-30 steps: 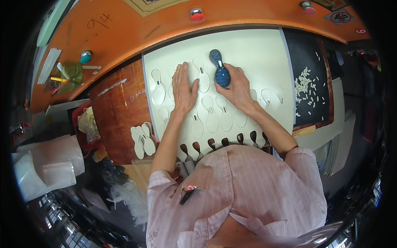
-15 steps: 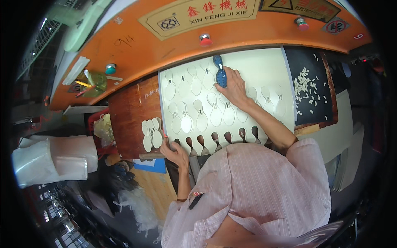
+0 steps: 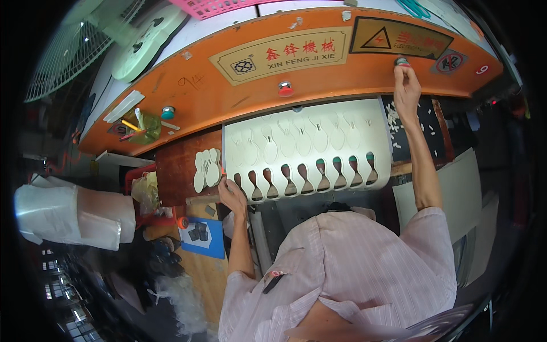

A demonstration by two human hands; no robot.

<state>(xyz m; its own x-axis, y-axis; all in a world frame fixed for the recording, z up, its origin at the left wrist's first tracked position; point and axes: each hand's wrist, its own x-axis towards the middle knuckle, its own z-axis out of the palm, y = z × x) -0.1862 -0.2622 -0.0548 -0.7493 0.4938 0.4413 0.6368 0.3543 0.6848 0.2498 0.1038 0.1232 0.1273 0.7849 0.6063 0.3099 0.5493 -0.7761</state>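
Note:
At the right of the orange machine beam (image 3: pixel 250 101), the bent fingers of my right hand (image 3: pixel 406 94) are on a round push button (image 3: pixel 401 61). My left hand (image 3: pixel 232 196) is at the left edge of a pale sheet (image 3: pixel 342 149), its fingers curled; what they hold is hidden. A small orange-red spot shows at its fingertips. The sheet has a row of shoe-sole-shaped holes along its near side and a row of sole outlines behind them. Beside my left hand lies a pile of pale sole-shaped pieces (image 3: pixel 207 169). A small dark-blue end of the cutting die (image 3: pixel 297 109) peeks from under the beam.
A red button (image 3: pixel 285 88) and a green button (image 3: pixel 167 112) sit on the beam, near a yellow-green cup with pens (image 3: pixel 149 130). Small white pieces (image 3: pixel 394 122) lie on a dark board at right. A blue clipboard (image 3: pixel 203 236) is at lower left.
My right hand has let go of the blue cutting die and moved right to the push button. The beam has come nearer, over the sheet's far part and most of the die. My left hand stays near the edge.

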